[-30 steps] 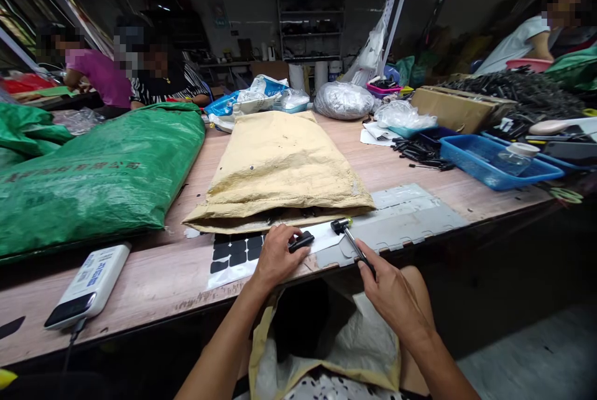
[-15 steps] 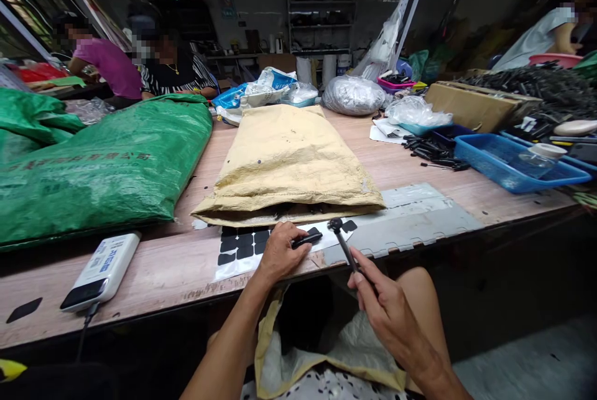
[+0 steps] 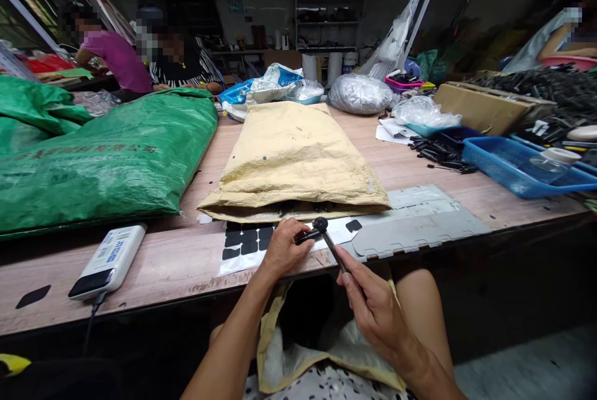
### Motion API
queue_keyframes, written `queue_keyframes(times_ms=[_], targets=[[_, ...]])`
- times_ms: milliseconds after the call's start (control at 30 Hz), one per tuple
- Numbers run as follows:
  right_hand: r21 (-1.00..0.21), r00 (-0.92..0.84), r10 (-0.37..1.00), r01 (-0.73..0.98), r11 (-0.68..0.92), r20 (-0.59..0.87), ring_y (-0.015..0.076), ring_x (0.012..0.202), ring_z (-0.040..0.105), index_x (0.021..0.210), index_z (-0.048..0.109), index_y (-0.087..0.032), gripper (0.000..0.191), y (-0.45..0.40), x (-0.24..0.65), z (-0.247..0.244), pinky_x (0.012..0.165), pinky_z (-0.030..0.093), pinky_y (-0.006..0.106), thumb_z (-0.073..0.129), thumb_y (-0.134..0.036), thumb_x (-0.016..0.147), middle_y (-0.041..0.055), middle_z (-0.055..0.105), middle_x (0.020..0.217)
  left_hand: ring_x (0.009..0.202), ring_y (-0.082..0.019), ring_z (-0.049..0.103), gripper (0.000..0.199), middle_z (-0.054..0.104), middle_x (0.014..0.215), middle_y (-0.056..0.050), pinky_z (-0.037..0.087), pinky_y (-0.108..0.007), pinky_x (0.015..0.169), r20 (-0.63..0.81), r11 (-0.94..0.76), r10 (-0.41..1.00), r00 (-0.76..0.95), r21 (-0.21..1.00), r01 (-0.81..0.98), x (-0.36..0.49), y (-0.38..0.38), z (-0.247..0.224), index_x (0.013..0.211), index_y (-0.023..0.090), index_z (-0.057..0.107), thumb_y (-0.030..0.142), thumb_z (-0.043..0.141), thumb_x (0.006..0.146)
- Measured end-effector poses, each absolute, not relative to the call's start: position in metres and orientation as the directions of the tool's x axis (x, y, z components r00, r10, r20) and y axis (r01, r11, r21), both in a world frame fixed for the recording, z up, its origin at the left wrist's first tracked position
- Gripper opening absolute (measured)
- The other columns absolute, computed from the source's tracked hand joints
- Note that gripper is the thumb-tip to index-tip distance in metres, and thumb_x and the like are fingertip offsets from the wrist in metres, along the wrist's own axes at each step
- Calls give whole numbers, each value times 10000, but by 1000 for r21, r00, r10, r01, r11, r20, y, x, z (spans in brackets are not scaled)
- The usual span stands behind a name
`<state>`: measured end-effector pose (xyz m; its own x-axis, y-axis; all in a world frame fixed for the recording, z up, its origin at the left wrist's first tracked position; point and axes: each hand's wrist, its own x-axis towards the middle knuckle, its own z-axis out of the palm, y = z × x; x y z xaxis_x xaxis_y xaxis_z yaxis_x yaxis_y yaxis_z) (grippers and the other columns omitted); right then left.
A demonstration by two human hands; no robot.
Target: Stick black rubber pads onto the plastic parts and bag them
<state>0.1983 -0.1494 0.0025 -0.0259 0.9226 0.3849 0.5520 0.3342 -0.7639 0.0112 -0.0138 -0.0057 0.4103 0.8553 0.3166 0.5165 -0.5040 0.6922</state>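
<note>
- Since both hands are busy at the front edge of the tabletop [image 3: 186, 272], start there: the black rod [image 3: 305, 236] is right in front of the yellow sack [image 3: 298, 157] and its gaping mouth.
- Left hand [image 3: 286, 246] is closed around the rod's left end, other end poking out to the right. My guess: that steadies it and leaves the fingers clear of the hammer [image 3: 330, 243].
- Right hand [image 3: 370, 300] grips the hammer by its handle, probably low for some swing room. The round head is at the rod's free end; can't tell if they're actually touching.
- Pose-wise, left forearm [image 3: 237, 325] angles up and to the right, knuckles on top. Right forearm [image 3: 431, 369] slants up-left, with the shaft tipped the same way.
- A white sheet with black rounded squares [image 3: 249, 241] lies partly under the left hand, handy to reach. The flat gray panel [image 3: 420, 226] beside it maybe protects the surface, just my read.
</note>
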Motion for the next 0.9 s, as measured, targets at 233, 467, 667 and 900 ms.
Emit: queue_keyframes(times_ms=[233,467,667,900], targets=[[-762,9,936,583,282,353,201,1110,698,1457,555,-201,470,-144,203,-4,993,571,339,430,-242,1006,98,715,1253,863,-205,575,147,668,844,-28,447,-333,812,309,-492,863,400,694,525,12,-15,-3,909,207,742,149,706,779],[-782,65,943,579,231,326,196,1036,710,1458,556,-215,470,-149,206,-1,967,579,340,446,-278,1005,99,719,1227,866,-208,583,121,669,851,-27,460,-335,804,302,-481,871,388,691,540,13,-16,-2,883,213,726,163,698,777],[-811,138,948,562,164,287,211,1137,685,1440,570,-213,466,-147,211,-7,983,572,346,452,-298,998,84,714,1253,888,-218,588,147,686,881,-34,462,-337,803,312,-490,867,390,679,546,14,-16,-4,899,208,713,155,702,762],[-565,182,920,824,50,347,225,1068,690,1400,591,-198,445,-144,239,-8,907,572,337,443,-273,986,102,694,1234,930,-232,585,135,703,918,-45,447,-370,857,283,-492,858,428,690,531,12,-14,-4,951,213,725,284,670,851]])
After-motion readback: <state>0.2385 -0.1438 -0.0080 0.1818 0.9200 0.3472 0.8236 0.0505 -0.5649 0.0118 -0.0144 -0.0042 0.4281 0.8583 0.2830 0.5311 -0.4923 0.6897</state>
